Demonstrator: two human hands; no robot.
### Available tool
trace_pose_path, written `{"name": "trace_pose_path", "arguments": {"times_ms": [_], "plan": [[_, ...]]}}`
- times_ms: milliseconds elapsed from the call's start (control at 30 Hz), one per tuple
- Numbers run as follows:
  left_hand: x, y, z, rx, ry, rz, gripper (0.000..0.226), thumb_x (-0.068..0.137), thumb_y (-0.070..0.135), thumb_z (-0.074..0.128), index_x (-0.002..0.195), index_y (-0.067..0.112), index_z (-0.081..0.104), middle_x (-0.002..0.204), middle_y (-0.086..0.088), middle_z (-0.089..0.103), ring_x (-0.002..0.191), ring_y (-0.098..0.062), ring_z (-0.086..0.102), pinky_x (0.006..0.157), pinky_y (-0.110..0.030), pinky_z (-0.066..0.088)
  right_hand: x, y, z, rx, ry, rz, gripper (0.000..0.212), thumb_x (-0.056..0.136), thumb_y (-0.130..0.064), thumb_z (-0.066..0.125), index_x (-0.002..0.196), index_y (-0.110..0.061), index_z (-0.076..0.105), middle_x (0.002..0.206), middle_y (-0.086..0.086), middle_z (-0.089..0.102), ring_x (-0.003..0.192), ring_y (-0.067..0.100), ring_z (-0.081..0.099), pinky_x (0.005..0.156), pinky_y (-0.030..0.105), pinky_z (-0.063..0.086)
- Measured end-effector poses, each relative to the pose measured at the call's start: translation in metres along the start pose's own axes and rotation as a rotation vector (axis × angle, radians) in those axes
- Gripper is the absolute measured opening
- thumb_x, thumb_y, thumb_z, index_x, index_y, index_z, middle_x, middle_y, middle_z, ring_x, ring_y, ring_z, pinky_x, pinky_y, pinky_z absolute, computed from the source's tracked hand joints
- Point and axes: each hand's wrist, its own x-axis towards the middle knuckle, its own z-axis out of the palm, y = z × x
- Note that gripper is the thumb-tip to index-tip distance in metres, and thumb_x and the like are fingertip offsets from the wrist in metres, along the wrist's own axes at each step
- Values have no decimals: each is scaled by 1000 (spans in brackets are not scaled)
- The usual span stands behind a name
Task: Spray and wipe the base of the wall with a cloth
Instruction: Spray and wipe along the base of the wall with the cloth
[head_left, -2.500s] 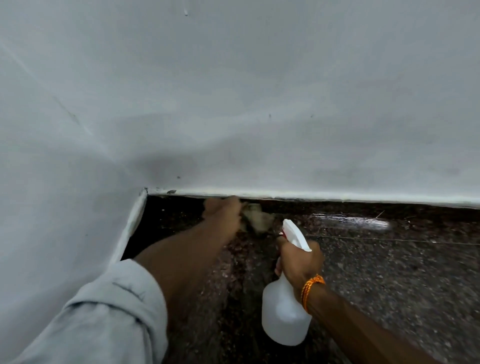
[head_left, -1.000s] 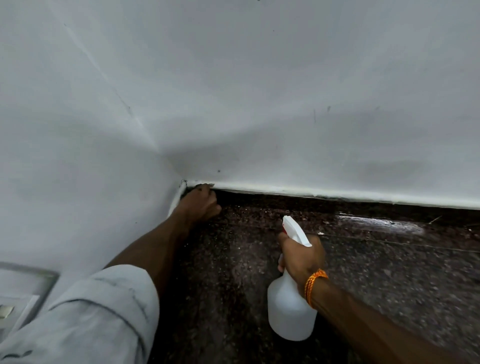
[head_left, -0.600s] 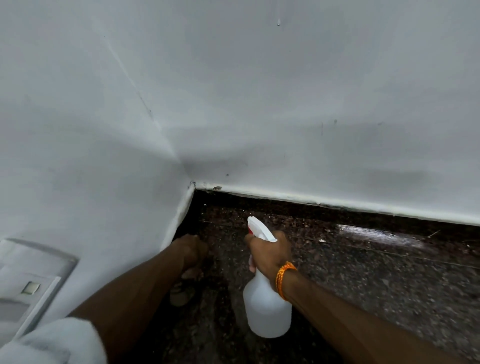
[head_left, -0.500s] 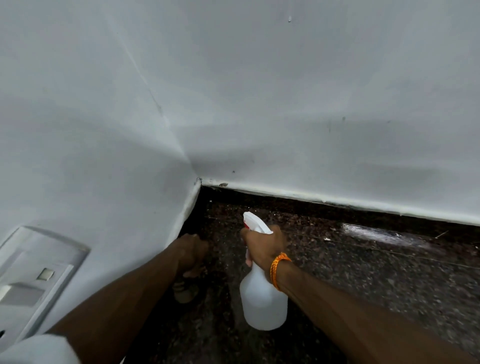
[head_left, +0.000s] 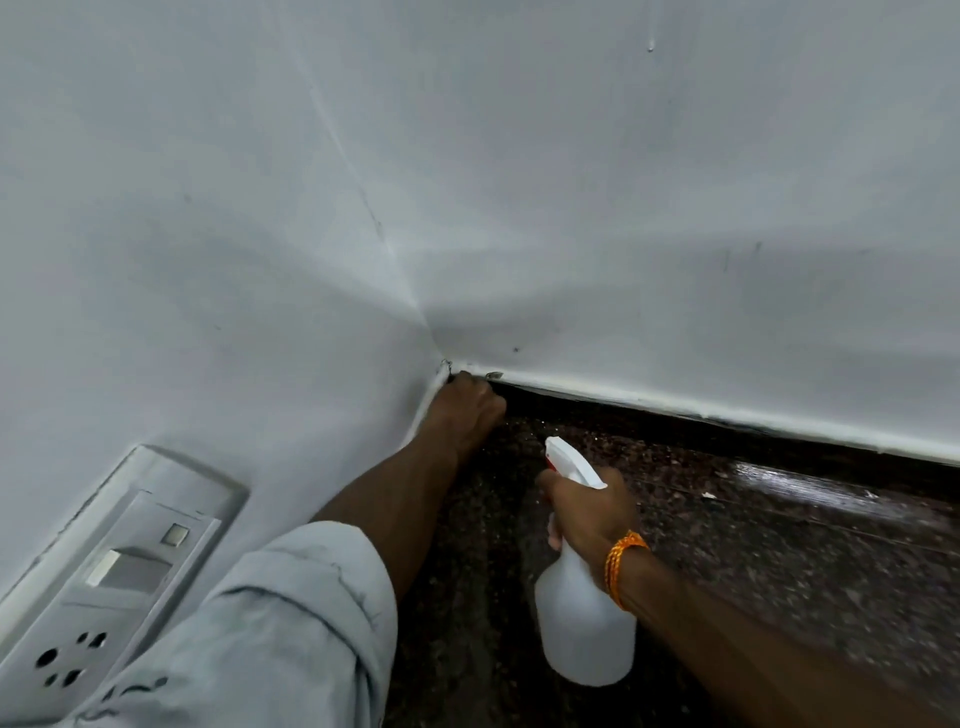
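My left hand (head_left: 467, 410) is pressed into the corner where two white walls meet, right at the base of the wall (head_left: 727, 411). Its fingers are curled tight; the cloth is hidden under the hand. My right hand (head_left: 592, 512), with an orange thread band at the wrist, grips the neck of a white spray bottle (head_left: 584, 634). The bottle hangs upright over the dark speckled stone (head_left: 779, 561), and its white nozzle with a red tip points toward the corner, a short way from my left hand.
A white switch and socket plate (head_left: 104, 577) sits on the left wall near my left sleeve. A wet, shiny streak (head_left: 810, 491) runs along the stone below the wall's white bottom edge at the right.
My left hand has gone from a pulled-back spot on the stone forward into the corner at the wall's base. The spray bottle stays in my right hand, a little lower right.
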Motion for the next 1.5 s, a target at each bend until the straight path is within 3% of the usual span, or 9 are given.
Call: {"name": "trace_pose_path", "arguments": {"times_ms": [233, 433, 600, 734, 800, 934, 1067, 1200, 1500], "plan": [[-47, 10, 56, 79, -61, 208, 35, 100, 17, 35, 109, 7, 67, 115, -20, 55, 110, -38, 44, 73, -38, 41, 8, 14, -10, -71, 61, -16, 25, 88, -15, 68, 72, 4, 69, 44, 12, 60, 32, 18, 54, 42, 25, 48], [-30, 11, 52, 190, -104, 184, 36, 101, 20, 36, 111, 10, 69, 121, -18, 55, 114, -36, 41, 93, -40, 37, 8, 5, -2, -43, 13, -29, 18, 89, -15, 68, 95, 2, 68, 49, 15, 61, 32, 17, 53, 40, 24, 46], [5, -8, 38, 71, 36, 40, 37, 99, 20, 37, 128, 8, 57, 123, -19, 55, 117, -38, 45, 96, -43, 41, 11, 3, 2, -43, 3, -39, 24, 90, -15, 67, 88, 9, 70, 49, 14, 60, 30, 13, 51, 36, 19, 42], [-22, -7, 61, 99, 166, 184, 30, 79, 20, 42, 77, 13, 71, 76, -17, 66, 79, -35, 62, 63, -33, 49, 11, 7, 7, -41, -27, -47, 14, 91, -12, 66, 77, -9, 68, 48, 14, 58, 32, 14, 51, 37, 21, 44], [-39, 6, 73, 183, 96, 235, 26, 75, 22, 49, 61, 17, 70, 64, -9, 65, 68, -27, 59, 61, -29, 43, 9, 8, 9, -30, -41, -40, 20, 91, -13, 66, 74, -22, 61, 50, 15, 59, 35, 17, 52, 40, 23, 45], [-75, 29, 72, 221, -138, 354, 29, 86, 5, 43, 85, 10, 71, 83, -15, 68, 78, -28, 59, 76, -36, 44, 2, 11, 20, -25, -54, -29, 11, 89, -14, 67, 79, -14, 62, 48, 15, 58, 37, 21, 53, 46, 28, 49], [-115, 30, 81, 78, 45, 165, 21, 68, 12, 55, 54, 16, 70, 59, -7, 63, 58, -26, 57, 49, -25, 36, -13, 12, 42, -14, -114, 15, 17, 86, -18, 68, 76, -14, 55, 55, 18, 62, 45, 26, 57, 53, 32, 53], [-156, 34, 89, -62, 84, 95, 15, 70, 12, 58, 68, 12, 72, 74, -10, 66, 69, -29, 61, 50, -29, 47, -19, 16, 61, 46, -190, 112, 20, 85, -15, 67, 94, 3, 65, 48, 13, 56, 37, 22, 51, 42, 24, 45], [-177, 31, 74, -41, 63, 41, 13, 72, 11, 59, 70, 10, 71, 75, -10, 64, 72, -27, 61, 47, -29, 43, -28, 31, 67, 70, -232, 214, 22, 88, -19, 69, 74, -2, 66, 54, 9, 56, 40, 17, 49, 41, 24, 46]]}}
